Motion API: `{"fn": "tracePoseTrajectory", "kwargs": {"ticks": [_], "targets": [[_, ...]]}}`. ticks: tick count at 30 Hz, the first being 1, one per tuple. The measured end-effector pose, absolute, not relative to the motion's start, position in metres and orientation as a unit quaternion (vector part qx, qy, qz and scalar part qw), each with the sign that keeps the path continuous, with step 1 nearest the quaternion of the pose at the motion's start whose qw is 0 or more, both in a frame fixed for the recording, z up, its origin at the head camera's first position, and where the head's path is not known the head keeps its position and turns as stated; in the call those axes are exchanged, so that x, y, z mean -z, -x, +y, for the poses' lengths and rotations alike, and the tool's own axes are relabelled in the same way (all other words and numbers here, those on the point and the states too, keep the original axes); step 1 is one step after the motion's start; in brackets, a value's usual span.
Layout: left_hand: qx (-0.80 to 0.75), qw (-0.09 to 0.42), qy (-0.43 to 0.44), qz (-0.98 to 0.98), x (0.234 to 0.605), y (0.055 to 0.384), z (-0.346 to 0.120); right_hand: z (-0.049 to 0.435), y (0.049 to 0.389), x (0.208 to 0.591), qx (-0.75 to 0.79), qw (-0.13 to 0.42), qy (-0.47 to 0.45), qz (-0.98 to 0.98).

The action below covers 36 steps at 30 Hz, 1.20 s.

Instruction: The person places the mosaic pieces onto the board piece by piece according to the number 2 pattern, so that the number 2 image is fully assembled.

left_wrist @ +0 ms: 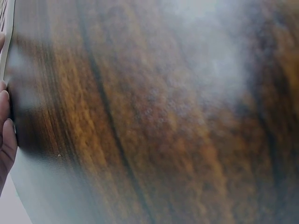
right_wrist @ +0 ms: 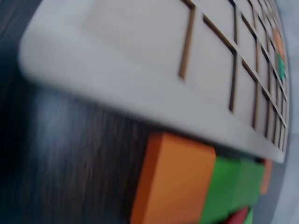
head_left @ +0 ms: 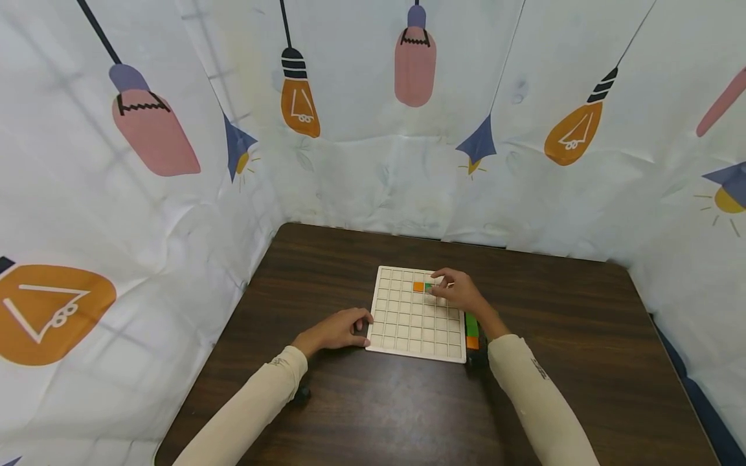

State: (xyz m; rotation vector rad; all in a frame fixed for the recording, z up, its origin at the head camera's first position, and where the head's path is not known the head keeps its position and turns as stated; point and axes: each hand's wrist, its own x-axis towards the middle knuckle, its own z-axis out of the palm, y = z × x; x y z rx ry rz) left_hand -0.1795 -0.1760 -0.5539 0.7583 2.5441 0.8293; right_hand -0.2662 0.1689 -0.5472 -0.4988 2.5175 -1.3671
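A pale square board with a grid of cells lies on the dark wooden table. In the upper part of the grid, an orange tile sits beside a green tile. My right hand reaches over the board's far right part, thumb and forefinger at either side of the green tile. At the near left, my left hand rests with thumb and fingertips against the board's edge, fingers loosely bent. Only its fingertips show in the left wrist view; the right wrist view shows no hand.
Along the board's right side stand green blocks and an orange block, with a bit of red beside them in the right wrist view. A white printed curtain hangs behind and beside the table.
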Motion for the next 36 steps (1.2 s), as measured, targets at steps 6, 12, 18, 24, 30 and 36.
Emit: {"fn": "tracePoseTrajectory", "kwargs": {"ticks": [6, 12, 18, 24, 30, 36], "targets": [[-0.289, 0.183, -0.266, 0.901, 0.554, 0.18, -0.176, 0.199, 0.263, 0.538, 0.473, 0.097, 0.164, 0.86], [-0.286, 0.182, -0.263, 0.903, 0.555, 0.18, -0.177, 0.229, 0.259, 0.536, 0.464, 0.074, 0.166, 0.867], [-0.287, 0.185, -0.258, 0.904, 0.555, 0.18, -0.177, 0.25, 0.253, 0.545, 0.445, 0.079, 0.154, 0.879], [-0.295, 0.187, -0.257, 0.901, 0.555, 0.18, -0.177, 0.257, 0.249, 0.56, 0.411, 0.092, 0.129, 0.898], [-0.291, 0.185, -0.256, 0.903, 0.556, 0.18, -0.177, 0.254, 0.249, 0.567, 0.384, 0.097, 0.116, 0.911], [-0.29, 0.184, -0.257, 0.903, 0.554, 0.178, -0.177, 0.249, 0.249, 0.569, 0.365, 0.106, 0.106, 0.919]]}}
